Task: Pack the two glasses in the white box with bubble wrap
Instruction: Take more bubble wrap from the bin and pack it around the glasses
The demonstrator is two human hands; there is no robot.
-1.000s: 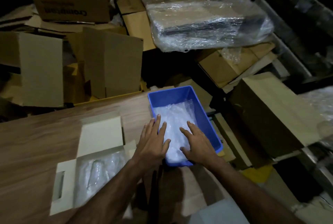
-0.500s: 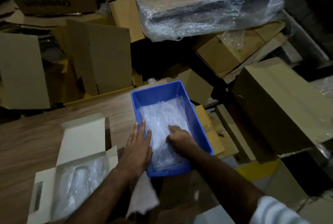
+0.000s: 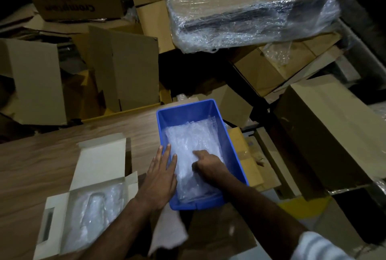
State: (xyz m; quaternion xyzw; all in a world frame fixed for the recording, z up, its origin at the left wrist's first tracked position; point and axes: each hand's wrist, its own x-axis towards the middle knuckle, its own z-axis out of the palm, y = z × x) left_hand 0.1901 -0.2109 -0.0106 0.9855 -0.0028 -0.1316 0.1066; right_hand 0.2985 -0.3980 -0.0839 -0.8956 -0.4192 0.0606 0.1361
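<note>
So there's a wood-grain table (image 3: pixel 52 167) carrying everything here. The white box (image 3: pixel 87 203) is sitting open on it near the front left, lid flap lying back flat on the wood, with bubble-wrapped stuff showing inside. Just to its right a blue bin (image 3: pixel 196 113) is resting near the table's right edge. A white cloth or sheet (image 3: pixel 167 232) is lying at the front, between the two, partly hidden by an arm.

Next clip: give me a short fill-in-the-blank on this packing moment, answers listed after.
1. The bubble wrap under both hands lies in a ____ bin.
2. The white box has its lid ____.
3. The left hand lies with fingers ____.
4. The white box sits on the bin's ____ side.

Answers: blue; open; straight; left
</note>
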